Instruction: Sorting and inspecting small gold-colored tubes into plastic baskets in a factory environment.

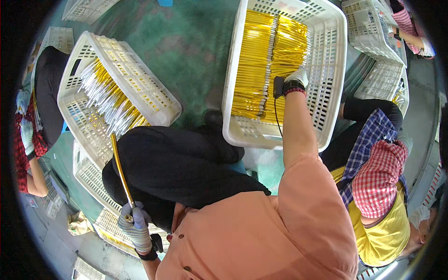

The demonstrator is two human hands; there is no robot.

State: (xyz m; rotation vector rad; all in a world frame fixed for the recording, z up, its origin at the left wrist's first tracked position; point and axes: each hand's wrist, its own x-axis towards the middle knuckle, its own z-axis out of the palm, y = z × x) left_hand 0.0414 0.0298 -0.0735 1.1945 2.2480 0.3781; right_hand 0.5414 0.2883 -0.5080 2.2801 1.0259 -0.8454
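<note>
My left hand (135,228), in a grey glove, is closed around the lower end of a long gold tube (120,169) that points up toward the left crate. My right hand (297,77), also gloved, reaches down into a white plastic crate (326,56) packed with gold tubes (261,60); its fingers are on the tubes, and I cannot tell whether it grips any. A second white crate (154,93) on the left holds gold tubes with silver ends (109,100). My black trousers and peach shirt fill the middle.
A person in black with a red checked sleeve (28,140) sits at the left; another in a checked shirt and yellow top (378,186) sits at the right. More white crates (373,28) stand at the back right and under my left side (88,177). Green floor (186,42) lies between the crates.
</note>
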